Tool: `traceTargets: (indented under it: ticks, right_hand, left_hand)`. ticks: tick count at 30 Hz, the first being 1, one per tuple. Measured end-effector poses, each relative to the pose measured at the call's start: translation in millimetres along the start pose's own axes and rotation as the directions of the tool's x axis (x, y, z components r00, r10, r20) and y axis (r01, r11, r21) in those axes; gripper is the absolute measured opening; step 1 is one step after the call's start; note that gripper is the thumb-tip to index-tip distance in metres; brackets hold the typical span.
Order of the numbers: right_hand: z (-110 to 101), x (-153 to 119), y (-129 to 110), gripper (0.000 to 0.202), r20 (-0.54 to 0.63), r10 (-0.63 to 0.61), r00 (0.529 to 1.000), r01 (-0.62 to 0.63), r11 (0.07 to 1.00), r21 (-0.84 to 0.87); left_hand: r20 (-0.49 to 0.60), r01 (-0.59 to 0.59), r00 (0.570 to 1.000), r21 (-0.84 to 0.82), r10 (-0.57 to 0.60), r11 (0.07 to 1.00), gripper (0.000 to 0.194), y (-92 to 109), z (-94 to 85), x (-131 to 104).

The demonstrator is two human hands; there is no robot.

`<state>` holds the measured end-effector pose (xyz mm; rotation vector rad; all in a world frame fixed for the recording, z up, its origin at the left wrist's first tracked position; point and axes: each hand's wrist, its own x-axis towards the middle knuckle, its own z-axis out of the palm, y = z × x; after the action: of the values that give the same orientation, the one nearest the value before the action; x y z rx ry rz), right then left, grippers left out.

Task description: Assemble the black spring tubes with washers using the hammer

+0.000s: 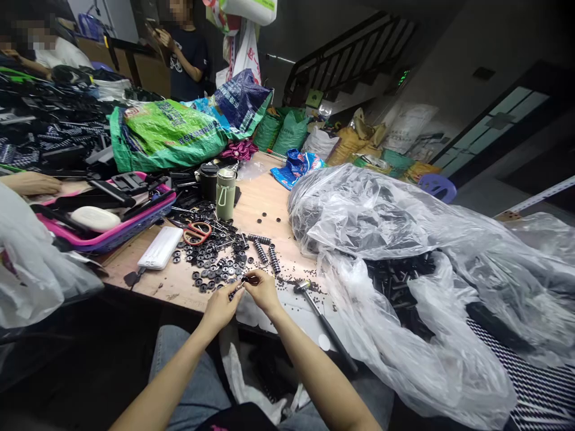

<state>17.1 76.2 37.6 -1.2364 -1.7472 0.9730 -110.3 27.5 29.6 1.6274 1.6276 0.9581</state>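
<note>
Close together at the table's front edge, both my hands are closed around a small metal rod with black discs (234, 292). My left hand (222, 308) pinches its lower left part, while my right hand (264, 293) pinches the other end, where a dark piece shows between the fingertips; its exact form is hidden. Just beyond them lie many loose black discs (211, 272) and thin metal pins. Finished-looking black disc rollers (274, 258) rest behind my right hand. A hammer (321, 317) with a dark handle lies to the right, among scattered tiny dark bits.
Orange-handled scissors (197, 233), a white power bank (160, 248) and a green bottle (225, 194) stand or lie left of centre. A pink basket (101, 242) is farther left. Large clear plastic bags (372, 209) cover the right side. Another person's hand (31, 183) rests at far left.
</note>
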Motion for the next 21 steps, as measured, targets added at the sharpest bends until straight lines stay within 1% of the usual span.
traceTargets:
  ticks: [2,5,7,9,11,13,14,16,19,21]
  right_hand:
    - [-1,-5,0,0.019,0.015,-0.055,0.998,0.055,0.999,0.001]
    - [-4,-9,0,0.021,0.127,-0.195,0.973,0.198,0.980,-0.010]
    - [-6,-1,1,0.021,0.174,-0.236,0.956,0.254,0.963,-0.086]
    - [-7,15,4,0.021,0.145,-0.210,0.967,0.243,0.932,-0.270]
    - [-7,35,9,0.021,0.106,-0.165,0.981,0.195,0.878,-0.438]
    - [-7,51,13,0.017,0.108,-0.136,0.985,0.172,0.851,-0.496]
    - [-7,56,14,0.016,0.114,-0.132,0.985,0.171,0.855,-0.489]
    - [-6,55,15,0.015,0.116,-0.133,0.984,0.172,0.877,-0.449]
    - [-5,38,10,0.017,0.122,-0.141,0.982,0.178,0.907,-0.382]
    - [-5,26,5,0.015,0.111,-0.150,0.982,0.176,0.941,-0.287]
  left_hand:
    - [-0.009,-0.007,1.000,0.003,0.007,1.000,0.039,0,-0.6,0]
    - [-0.040,-0.016,0.999,-0.011,0.015,1.000,0.038,-1,-4.2,0]
    - [-0.055,-0.008,0.998,-0.021,0.006,1.000,0.038,0,-7.4,1]
    - [-0.071,-0.003,0.997,-0.018,0.002,1.000,0.036,2,-10.0,1]
    - [-0.090,0.006,0.996,-0.005,-0.007,1.000,0.033,5,-11.5,2]
    - [-0.107,0.017,0.994,0.005,-0.017,1.000,0.032,7,-12.2,1]
    - [-0.112,0.018,0.994,0.006,-0.017,1.000,0.032,7,-12.5,1]
    - [-0.112,0.010,0.994,-0.001,-0.010,1.000,0.033,6,-12.7,1]
    - [-0.092,0.010,0.996,-0.014,-0.011,1.000,0.037,3,-11.0,2]
    - [-0.076,0.012,0.997,-0.017,-0.014,1.000,0.040,2,-7.8,3]
